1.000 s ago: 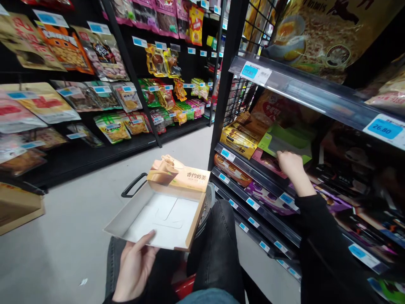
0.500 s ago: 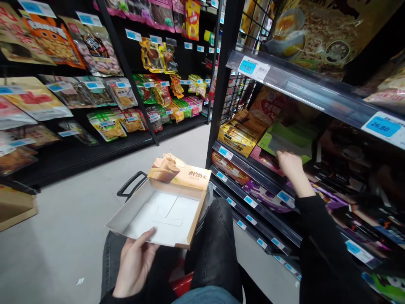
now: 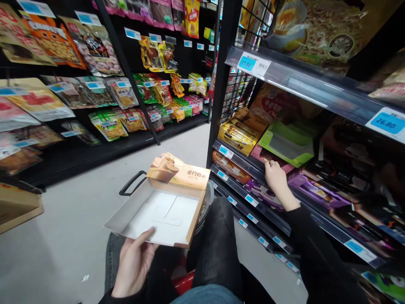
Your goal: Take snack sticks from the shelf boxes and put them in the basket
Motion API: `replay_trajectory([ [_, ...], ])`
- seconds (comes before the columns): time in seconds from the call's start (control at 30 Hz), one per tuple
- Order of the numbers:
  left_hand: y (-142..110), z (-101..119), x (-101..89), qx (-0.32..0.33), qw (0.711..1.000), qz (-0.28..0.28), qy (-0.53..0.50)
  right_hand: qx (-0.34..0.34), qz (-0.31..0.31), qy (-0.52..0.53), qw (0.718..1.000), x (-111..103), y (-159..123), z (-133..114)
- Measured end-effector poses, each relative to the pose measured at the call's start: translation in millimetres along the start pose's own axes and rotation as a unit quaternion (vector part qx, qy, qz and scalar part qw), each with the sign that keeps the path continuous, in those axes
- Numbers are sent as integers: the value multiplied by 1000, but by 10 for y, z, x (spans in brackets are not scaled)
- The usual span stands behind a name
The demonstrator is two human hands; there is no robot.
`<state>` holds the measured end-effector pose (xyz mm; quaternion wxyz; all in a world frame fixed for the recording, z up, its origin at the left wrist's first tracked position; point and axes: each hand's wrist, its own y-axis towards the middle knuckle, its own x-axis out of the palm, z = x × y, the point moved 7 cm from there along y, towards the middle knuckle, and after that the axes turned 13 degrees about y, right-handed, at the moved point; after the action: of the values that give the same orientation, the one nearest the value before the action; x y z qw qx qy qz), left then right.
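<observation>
My left hand (image 3: pixel 136 261) grips the near edge of an open cardboard display box (image 3: pixel 171 215), thumb inside and fingers underneath. White inside and bare, the box has a tan printed back panel with a milk tea picture. Out at the shelf, my right hand (image 3: pixel 276 177) has its fingers curled at the front edge of a pink box (image 3: pixel 265 157); the fingertips are partly hidden. A green open tray (image 3: pixel 287 141) sits tilted on top of that pink box. Left of it are yellow packs (image 3: pixel 238 134), and to the right lies a purple box (image 3: pixel 316 189).
A shelf edge with price tags (image 3: pixel 253 64) overhangs my right hand. Snack bags (image 3: pixel 107 125) fill the black rack on the left. Below the held box, a basket with a black handle (image 3: pixel 131 182) stands near my knees. A brown carton (image 3: pixel 19 207) rests on the floor.
My right hand has moved left and down from the green tray to the pink box's front edge. The left hand and its display box have barely shifted.
</observation>
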<state>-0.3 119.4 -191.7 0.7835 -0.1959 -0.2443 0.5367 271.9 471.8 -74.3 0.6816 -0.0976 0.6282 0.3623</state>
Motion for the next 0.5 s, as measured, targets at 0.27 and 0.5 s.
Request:
replay_trajectory([
  [0.27, 4, -2, 82, 41, 998, -39, 11, 214, -100, 49, 970, 340, 261, 322],
  [0.5, -31, -13, 76, 34, 999, -28, 18, 190, -83, 38, 977, 271, 268, 348],
])
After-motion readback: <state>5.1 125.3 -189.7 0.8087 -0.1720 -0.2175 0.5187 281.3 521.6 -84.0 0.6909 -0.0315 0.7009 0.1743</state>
